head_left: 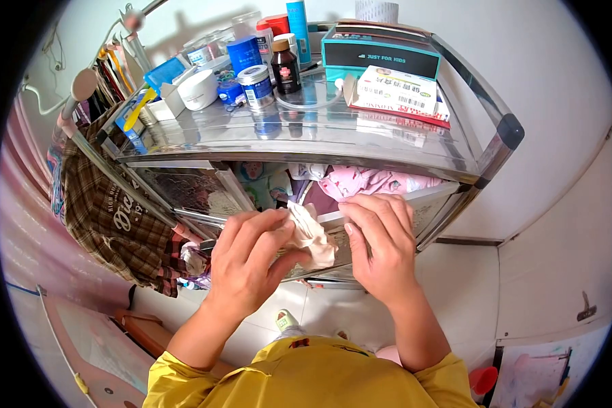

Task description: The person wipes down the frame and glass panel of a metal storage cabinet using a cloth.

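Observation:
My left hand is closed on a crumpled cream cloth, pinching its left side between thumb and fingers. The cloth hangs in front of a pulled-out drawer. At the drawer's front edge is my right hand, fingers bent and spread with nothing in them. Whether its fingertips touch the edge, I cannot tell. Inside the drawer, partly behind my hands, lie pink patterned fabric and other folded fabrics.
Above the drawer, a shiny cabinet top carries a dark brown bottle, a white jar, a teal box and a white medicine box. A brown plaid shirt hangs at the left. A green slipper shows below.

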Available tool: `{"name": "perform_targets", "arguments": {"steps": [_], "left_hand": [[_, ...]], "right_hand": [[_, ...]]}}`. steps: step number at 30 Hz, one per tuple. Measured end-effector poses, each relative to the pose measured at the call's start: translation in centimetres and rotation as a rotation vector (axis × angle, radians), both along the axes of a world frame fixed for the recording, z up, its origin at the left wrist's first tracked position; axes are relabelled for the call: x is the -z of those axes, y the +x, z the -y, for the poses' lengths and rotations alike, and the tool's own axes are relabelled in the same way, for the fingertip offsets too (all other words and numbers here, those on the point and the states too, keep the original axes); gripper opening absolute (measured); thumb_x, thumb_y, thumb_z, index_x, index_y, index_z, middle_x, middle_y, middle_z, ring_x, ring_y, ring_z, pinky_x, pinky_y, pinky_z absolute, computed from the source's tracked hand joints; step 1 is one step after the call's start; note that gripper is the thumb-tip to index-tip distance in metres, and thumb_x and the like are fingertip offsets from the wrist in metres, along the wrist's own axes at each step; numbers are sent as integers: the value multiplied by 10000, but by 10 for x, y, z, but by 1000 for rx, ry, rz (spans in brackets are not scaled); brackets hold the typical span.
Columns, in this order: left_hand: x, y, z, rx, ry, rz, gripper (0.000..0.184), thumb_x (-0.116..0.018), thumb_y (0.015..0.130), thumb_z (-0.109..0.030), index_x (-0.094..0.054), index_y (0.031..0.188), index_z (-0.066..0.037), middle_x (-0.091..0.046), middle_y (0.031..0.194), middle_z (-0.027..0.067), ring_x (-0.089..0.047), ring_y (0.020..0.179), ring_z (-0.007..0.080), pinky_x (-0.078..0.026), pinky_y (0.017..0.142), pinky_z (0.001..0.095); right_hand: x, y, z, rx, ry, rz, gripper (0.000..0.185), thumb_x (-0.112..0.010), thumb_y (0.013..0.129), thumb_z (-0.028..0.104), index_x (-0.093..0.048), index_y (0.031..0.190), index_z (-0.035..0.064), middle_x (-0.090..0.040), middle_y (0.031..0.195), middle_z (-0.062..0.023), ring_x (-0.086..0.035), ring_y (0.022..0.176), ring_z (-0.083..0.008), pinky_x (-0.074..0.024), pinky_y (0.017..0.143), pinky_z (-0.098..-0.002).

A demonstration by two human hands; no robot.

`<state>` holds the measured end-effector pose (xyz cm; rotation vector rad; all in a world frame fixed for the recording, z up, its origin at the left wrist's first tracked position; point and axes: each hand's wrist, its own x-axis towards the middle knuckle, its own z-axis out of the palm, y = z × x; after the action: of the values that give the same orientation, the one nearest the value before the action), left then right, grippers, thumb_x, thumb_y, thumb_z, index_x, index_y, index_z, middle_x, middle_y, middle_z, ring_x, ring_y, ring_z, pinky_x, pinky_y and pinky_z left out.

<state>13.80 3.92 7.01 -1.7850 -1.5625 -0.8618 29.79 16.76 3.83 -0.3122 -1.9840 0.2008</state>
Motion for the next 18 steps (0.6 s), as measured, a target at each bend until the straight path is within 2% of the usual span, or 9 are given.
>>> {"name": "perform_targets", "arguments": {"steps": [4, 8, 11, 14, 18], "left_hand": [[5, -3, -14, 56, -5, 25, 385, -824, 593, -80, -644, 931, -34, -679, 974, 88, -639, 831, 265, -531, 706, 342], [7, 4, -29, 50, 25, 29, 360, -811, 613, -95, -647, 929, -45, -680, 900, 60, -619, 742, 237, -508, 642, 325], [8, 10, -33, 39, -12, 61, 401, -803, 635, -137, -674, 1005, -53, -670, 870, 36, -598, 707, 213, -494, 614, 316], [8, 10, -30, 28, -28, 34, 519, -795, 673, -164, -680, 1173, -84, -662, 850, 18, -588, 704, 181, -499, 607, 309], [1, 8, -22, 17, -67, 43, 454, -788, 693, -137, -695, 1134, -87, -688, 892, 21, -623, 757, 197, -525, 645, 311]], "right_hand": [[0, -1, -1, -8, -4, -15, 304, -619, 732, -46, -647, 1033, -11, -634, 1034, -103, -587, 953, -299, -427, 882, -423], [1, -3, -2, -12, 2, -22, 328, -597, 711, -68, -644, 1031, -14, -634, 1038, -106, -586, 955, -305, -428, 881, -423], [1, -2, -2, -7, 4, -21, 326, -587, 710, -78, -641, 1026, -15, -634, 1038, -108, -586, 955, -308, -430, 880, -420], [1, -2, -1, -13, -4, -15, 317, -580, 718, -85, -639, 1021, -14, -638, 1032, -107, -588, 952, -306, -434, 874, -412], [3, -3, -3, -6, -14, -39, 320, -575, 737, -90, -650, 1037, -5, -639, 1035, -101, -589, 950, -298, -438, 871, -413]]}}
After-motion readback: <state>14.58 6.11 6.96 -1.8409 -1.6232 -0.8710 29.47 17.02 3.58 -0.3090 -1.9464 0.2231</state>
